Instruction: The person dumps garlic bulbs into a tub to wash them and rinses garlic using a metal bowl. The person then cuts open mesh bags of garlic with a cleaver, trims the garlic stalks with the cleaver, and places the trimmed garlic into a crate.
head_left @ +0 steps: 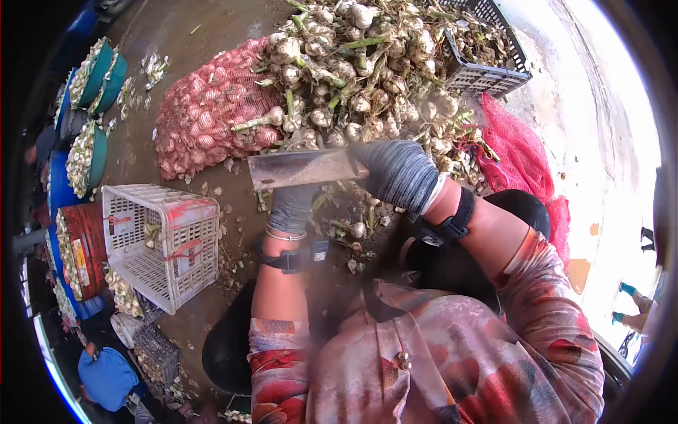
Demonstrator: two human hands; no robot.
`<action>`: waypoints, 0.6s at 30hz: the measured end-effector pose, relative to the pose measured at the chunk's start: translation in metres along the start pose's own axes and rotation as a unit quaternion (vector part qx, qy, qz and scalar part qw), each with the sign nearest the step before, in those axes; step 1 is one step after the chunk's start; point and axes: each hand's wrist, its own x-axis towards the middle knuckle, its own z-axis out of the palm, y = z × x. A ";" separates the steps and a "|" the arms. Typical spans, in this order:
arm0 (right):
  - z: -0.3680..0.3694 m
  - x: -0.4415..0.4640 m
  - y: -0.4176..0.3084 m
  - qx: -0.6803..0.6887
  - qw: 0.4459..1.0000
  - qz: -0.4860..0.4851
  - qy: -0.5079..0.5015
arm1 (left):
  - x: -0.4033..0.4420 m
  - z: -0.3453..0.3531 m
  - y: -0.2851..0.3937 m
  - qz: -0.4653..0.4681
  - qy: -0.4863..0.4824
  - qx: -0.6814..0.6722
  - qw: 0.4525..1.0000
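Observation:
My right hand (401, 175), in a grey knitted glove, is closed round the handle of a wide cleaver (304, 168). The blade points left, held flat in front of me. Just beneath the blade is my left hand (291, 210), also gloved; the blade covers its fingers, so what they hold cannot be made out. Behind the blade rises a large heap of garlic bulbs (360, 78) with green stalks. Against the heap's left side lies a red net sack (212, 109) full of bulbs. One loose bulb (359, 230) rests on the ground below my hands.
A white plastic crate (169, 247) lies tipped at the left. Green tubs (86, 159) of garlic stand beyond it. A black crate (487, 74) holds scraps at the upper right, above an empty red net (519, 145). A person in blue (107, 378) is at the lower left.

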 end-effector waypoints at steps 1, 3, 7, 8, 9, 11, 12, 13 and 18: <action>-0.002 -0.003 -0.013 -0.017 1.000 0.010 -0.020 | -0.018 0.002 -0.006 -0.073 -0.021 -0.194 0.978; 0.001 -0.011 -0.022 -0.013 0.999 -0.036 -0.005 | -0.048 -0.003 -0.006 -0.217 -0.031 -0.547 0.808; 0.004 -0.023 -0.036 -0.013 0.995 -0.099 -0.002 | -0.062 -0.027 0.020 -0.183 0.111 -0.503 0.837; 0.004 -0.027 -0.039 -0.009 0.994 -0.109 0.004 | -0.069 -0.026 0.018 -0.173 0.103 -0.446 0.872; 0.007 -0.029 -0.040 -0.010 0.994 -0.110 0.007 | -0.072 -0.025 0.017 -0.163 0.107 -0.415 0.889; 0.015 -0.031 -0.041 0.005 0.989 -0.142 0.052 | -0.078 -0.021 0.014 -0.143 0.113 -0.352 0.918; 0.014 -0.032 -0.044 0.004 0.988 -0.142 0.052 | -0.079 -0.023 0.015 -0.134 0.116 -0.320 0.931; 0.013 -0.032 -0.047 -0.008 0.990 -0.134 0.031 | -0.082 -0.024 0.017 -0.130 0.117 -0.305 0.936; 0.039 -0.030 -0.041 -0.029 0.995 -0.096 0.001 | -0.085 -0.030 0.029 -0.162 0.153 -0.400 0.889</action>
